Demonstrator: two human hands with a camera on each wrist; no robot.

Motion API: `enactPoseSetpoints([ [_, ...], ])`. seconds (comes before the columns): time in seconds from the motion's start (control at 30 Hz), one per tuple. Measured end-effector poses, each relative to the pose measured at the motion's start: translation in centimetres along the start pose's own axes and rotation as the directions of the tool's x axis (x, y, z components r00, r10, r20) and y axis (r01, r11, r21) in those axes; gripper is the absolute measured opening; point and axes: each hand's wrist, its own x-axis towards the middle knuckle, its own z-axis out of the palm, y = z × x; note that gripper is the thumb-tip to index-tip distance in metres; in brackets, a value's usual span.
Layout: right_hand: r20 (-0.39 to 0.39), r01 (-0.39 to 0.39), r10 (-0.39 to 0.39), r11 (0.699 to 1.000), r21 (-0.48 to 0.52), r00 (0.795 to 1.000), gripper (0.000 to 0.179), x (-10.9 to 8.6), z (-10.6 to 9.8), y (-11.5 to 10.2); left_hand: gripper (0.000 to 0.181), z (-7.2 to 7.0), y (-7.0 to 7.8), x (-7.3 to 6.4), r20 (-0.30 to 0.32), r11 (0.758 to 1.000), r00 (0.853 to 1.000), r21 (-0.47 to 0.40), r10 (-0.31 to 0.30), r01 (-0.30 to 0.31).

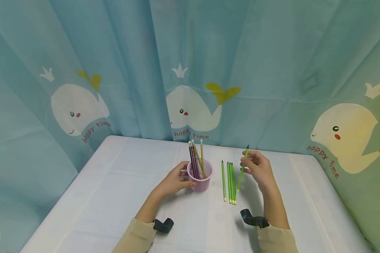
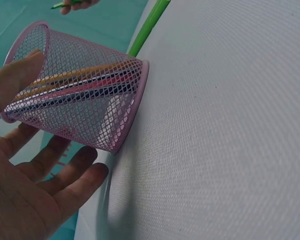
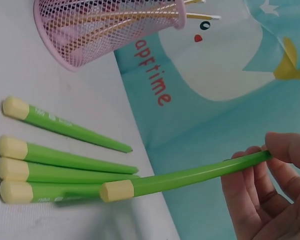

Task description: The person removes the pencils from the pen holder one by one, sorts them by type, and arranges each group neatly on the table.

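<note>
A pink mesh pencil cup (image 1: 200, 186) stands upright on the table, holding dark and yellow pencils (image 2: 80, 82) with their eraser ends up. My left hand (image 1: 174, 181) holds the cup from the left, thumb at the near side and fingers curved around behind. To the right, my right hand (image 1: 258, 167) pinches a green pencil (image 3: 180, 180) close to its dark point. That pencil is tilted, point up, its pale yellow end hanging low over the table. Between the cup and this hand lie more green pencils: one apart (image 1: 223, 181) and three side by side (image 1: 232, 186), points facing away.
The table (image 1: 114, 182) wears a white cloth, and its far edge meets a blue-green curtain (image 1: 266, 88) printed with white whales. A black wrist band (image 1: 254, 219) circles my right wrist, another band (image 1: 164, 225) my left.
</note>
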Motion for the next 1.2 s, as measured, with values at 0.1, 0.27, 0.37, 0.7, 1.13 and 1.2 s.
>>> enactPoseSetpoints([
  [0.1,0.014,-0.021,0.022,0.999,-0.034,1.0,0.032,0.1,-0.2,0.5,0.069,0.0,0.0,0.0,0.003,1.0,1.0,-0.002,0.003,-0.003],
  [0.27,0.029,-0.042,0.044,0.995,-0.088,0.999,0.047,1.1,-0.6,3.1,0.069,0.0,0.1,0.0,0.006,1.0,1.0,0.0,0.007,-0.007],
  [0.37,0.026,-0.038,0.041,0.994,-0.099,0.999,0.057,2.2,-0.9,5.4,0.069,0.0,0.1,-0.1,0.002,1.0,1.0,0.001,0.004,-0.004],
  [0.7,0.035,-0.079,0.086,0.982,-0.171,0.996,0.06,2.3,-0.5,6.8,0.069,0.0,0.1,-0.2,-0.002,1.0,1.0,0.011,-0.001,0.001],
  [1.13,0.057,-0.235,0.255,0.942,-0.241,0.965,0.045,1.1,0.5,4.2,0.07,-0.1,-0.8,0.3,0.004,1.0,1.0,0.004,0.009,-0.009],
  [1.2,0.06,-0.243,0.265,0.938,-0.246,0.962,0.046,1.1,0.6,4.3,0.07,-0.1,-1.5,0.5,-0.004,1.0,1.0,0.012,0.01,-0.01],
])
